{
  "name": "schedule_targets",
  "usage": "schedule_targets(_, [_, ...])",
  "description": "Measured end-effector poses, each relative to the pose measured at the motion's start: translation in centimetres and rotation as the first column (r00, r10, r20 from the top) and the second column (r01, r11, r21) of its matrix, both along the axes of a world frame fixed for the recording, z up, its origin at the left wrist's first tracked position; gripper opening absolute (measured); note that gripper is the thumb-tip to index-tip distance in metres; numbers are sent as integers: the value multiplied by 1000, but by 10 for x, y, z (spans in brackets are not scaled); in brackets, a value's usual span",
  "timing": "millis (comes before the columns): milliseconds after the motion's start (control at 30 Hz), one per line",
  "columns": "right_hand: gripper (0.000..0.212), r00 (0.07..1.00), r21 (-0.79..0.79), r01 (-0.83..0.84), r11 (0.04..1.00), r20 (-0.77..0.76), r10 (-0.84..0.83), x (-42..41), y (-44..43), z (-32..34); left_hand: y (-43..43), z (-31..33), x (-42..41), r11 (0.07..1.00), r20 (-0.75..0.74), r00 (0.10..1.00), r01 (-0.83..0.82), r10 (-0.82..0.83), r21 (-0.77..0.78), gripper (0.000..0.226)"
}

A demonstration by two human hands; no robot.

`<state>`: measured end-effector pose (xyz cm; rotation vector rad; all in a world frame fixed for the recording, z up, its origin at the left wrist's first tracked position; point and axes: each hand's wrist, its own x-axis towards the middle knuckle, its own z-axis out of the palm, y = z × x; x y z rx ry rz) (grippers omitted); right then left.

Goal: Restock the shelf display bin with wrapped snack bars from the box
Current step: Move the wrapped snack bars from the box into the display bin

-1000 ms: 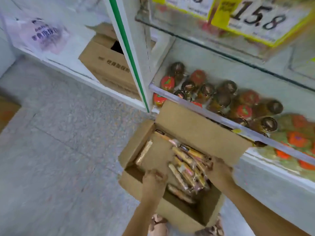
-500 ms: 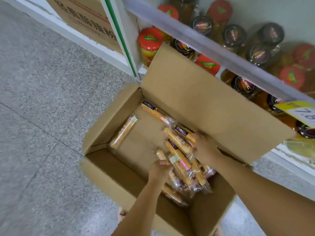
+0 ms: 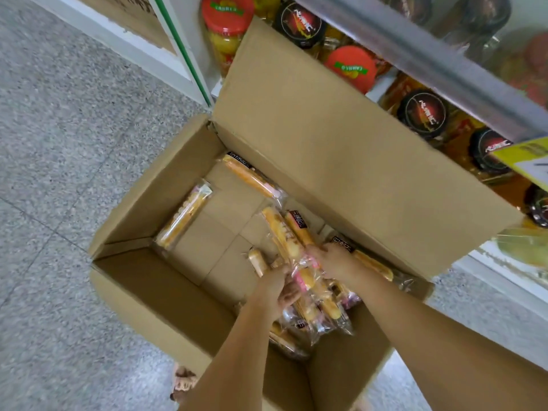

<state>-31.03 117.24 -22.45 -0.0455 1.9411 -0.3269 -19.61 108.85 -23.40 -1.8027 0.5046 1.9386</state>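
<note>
Orange-yellow wrapped snack bars (image 3: 308, 287), sealed in clear film with pink and black print, are gathered as a loose bundle in the near right part of the cardboard box (image 3: 142, 295). The bundle is held from both sides. The left hand (image 3: 277, 290) is curled round its near left edge, and the right hand (image 3: 335, 262) is closed over its upper end, with the fingers pointing left. Whether the bundle is lifted clear of the box bottom cannot be told. More wrapped bars lie underneath it against the near wall. Three bars lie apart from the bundle: one bar (image 3: 184, 218) is laid along the left wall, one bar (image 3: 252, 178) is laid against the far wall, and one bar (image 3: 373, 265) is partly covered by the right flap. The box bottom is exposed between them. The box is set on a speckled grey floor (image 3: 59, 143) with its flaps open, and the large far flap (image 3: 326, 137) is leaned against the shelf unit. Behind that flap, a red-lidded jar (image 3: 227, 16) and dark-lidded jars (image 3: 421, 112) are stocked on the lowest shelf, under a metal shelf rail (image 3: 430, 60). A yellow price tag (image 3: 525, 161) is fixed at the right edge. A white upright with a green stripe (image 3: 178, 48) is seen at the top, and a sandalled foot (image 3: 182, 384) beside the near wall of the box.
</note>
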Motion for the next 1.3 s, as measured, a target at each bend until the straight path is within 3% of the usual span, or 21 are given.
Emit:
schedule_targets(133, [41,973,-57,205,977,119,-198,8,-3,19,12,23,-6,987,-109,982,-145,153,73,31])
schedule_targets(300, [45,979,-63,191,980,87,-185,-4,5,49,14,53,-18,999,-66,997,-34,31,-38,13])
schedule_targets(400, [44,969,-57,228,972,116,-221,-5,19,74,10,79,-10,999,-68,997,-33,32,-13,25])
schedule_targets(533, [29,943,-51,310,949,147,-300,6,37,125,5,125,8,999,-22,999,-32,32,3,26])
schedule_targets(667, [28,958,-69,252,965,160,-238,14,55,186,7,192,24,1000,13,1000,12,-13,27,27])
schedule_targets(767, [32,901,-121,397,910,237,-362,17,54,254,11,247,34,998,14,1000,28,-28,-49,49])
schedule_targets(900, [28,950,-248,305,920,145,-276,13,48,343,7,330,34,970,-65,992,94,-111,-225,64])
schedule_targets(1000, [27,977,-356,213,910,51,-209,8,38,406,-7,393,26,911,-115,969,158,-216,-380,57])
schedule_targets(1133, [31,980,-501,126,856,-72,-187,6,25,485,-36,473,16,761,-158,912,211,-379,-614,57])
schedule_targets(1300, [12,965,-666,173,725,-31,-259,6,12,583,-69,588,9,538,-213,805,150,-553,-829,30])
